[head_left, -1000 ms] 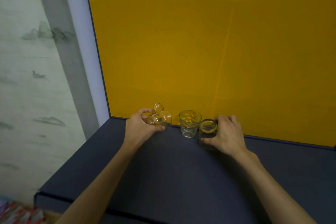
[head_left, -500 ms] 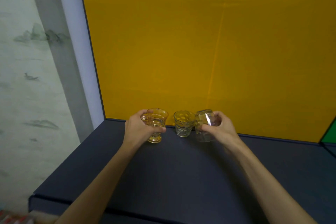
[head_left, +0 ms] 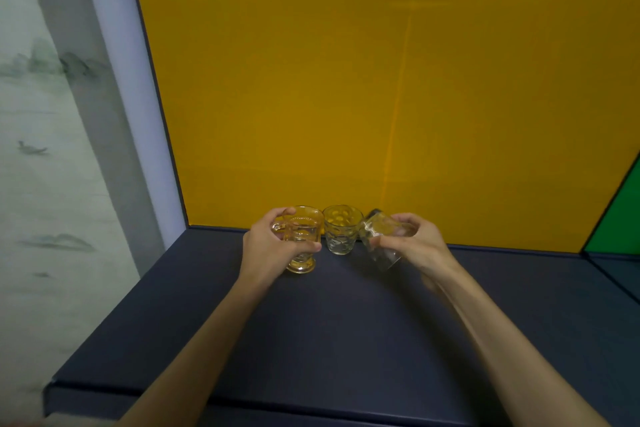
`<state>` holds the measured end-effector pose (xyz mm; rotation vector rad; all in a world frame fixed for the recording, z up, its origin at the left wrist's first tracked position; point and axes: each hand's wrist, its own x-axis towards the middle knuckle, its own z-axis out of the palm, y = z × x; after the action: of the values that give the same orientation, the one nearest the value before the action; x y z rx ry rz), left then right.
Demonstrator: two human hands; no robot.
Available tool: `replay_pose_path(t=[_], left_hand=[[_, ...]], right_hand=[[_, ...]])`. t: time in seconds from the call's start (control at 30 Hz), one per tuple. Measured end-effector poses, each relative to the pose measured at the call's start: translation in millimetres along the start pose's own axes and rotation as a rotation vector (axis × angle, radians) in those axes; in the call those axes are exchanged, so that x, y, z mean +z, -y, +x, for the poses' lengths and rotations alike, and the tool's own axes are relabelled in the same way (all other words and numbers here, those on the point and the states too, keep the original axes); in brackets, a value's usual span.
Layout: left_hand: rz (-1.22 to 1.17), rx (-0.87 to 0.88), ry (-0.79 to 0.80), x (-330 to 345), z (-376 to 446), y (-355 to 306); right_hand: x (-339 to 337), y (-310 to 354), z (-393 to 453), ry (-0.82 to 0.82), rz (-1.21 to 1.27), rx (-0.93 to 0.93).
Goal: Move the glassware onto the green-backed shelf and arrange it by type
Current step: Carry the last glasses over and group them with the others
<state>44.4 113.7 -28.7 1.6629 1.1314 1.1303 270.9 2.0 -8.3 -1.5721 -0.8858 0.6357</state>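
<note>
Three glasses are at the back of a dark blue shelf point(head_left: 332, 340) with a yellow back panel point(head_left: 381, 80). My left hand point(head_left: 266, 250) grips an amber footed glass mug point(head_left: 302, 239), upright, its handle toward my fingers. A dimpled clear tumbler point(head_left: 341, 229) stands free between my hands against the panel. My right hand point(head_left: 414, 246) holds a plain clear glass point(head_left: 379, 241) tilted to the left and lifted off the shelf. A sliver of the green-backed shelf point(head_left: 620, 218) shows at the far right.
A pale upright post point(head_left: 128, 97) bounds the shelf on the left, with a wall painted in grey landscape motifs point(head_left: 41, 149) beyond it. The shelf's front edge point(head_left: 242, 399) runs near the bottom. A divider edge separates the yellow and green compartments at right.
The left hand turned the amber mug from tilted to upright and raised it slightly. The right hand lifted the plain glass off the shelf and tipped it leftward. The view shifted left, revealing green at right.
</note>
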Motion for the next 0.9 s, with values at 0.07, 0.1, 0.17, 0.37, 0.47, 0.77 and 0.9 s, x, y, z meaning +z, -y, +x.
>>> replay_pose_path(t=[0.07,0.1,0.17,0.37,0.47,0.77,0.9], left_hand=[[-0.009,-0.008,0.019,0.9,-0.5,2.1],[-0.011,-0.012,0.028,1.3,-1.0,2.7],[-0.019,-0.018,0.044,1.6,-2.0,2.6],[-0.039,-0.018,0.08,0.6,-3.1,3.3],[-0.049,-0.01,0.091,-0.7,-2.6,4.1],[-0.104,-0.004,0.122,-1.6,2.8,11.7],[-0.117,0.015,0.151,0.7,2.5,10.3]], right_hand=[[0.1,2.3,-4.0,0.032,0.069,0.033],[-0.2,3.7,-6.2,0.056,0.099,0.054],[-1.5,4.6,-7.2,0.102,0.127,0.092],[3.2,-2.5,-2.5,0.016,-0.026,0.096],[5.7,-4.1,-2.8,-0.03,-0.105,0.082],[17.4,-4.5,-9.8,-0.103,-0.153,-0.049],[16.3,-1.5,-16.6,-0.062,-0.127,-0.086]])
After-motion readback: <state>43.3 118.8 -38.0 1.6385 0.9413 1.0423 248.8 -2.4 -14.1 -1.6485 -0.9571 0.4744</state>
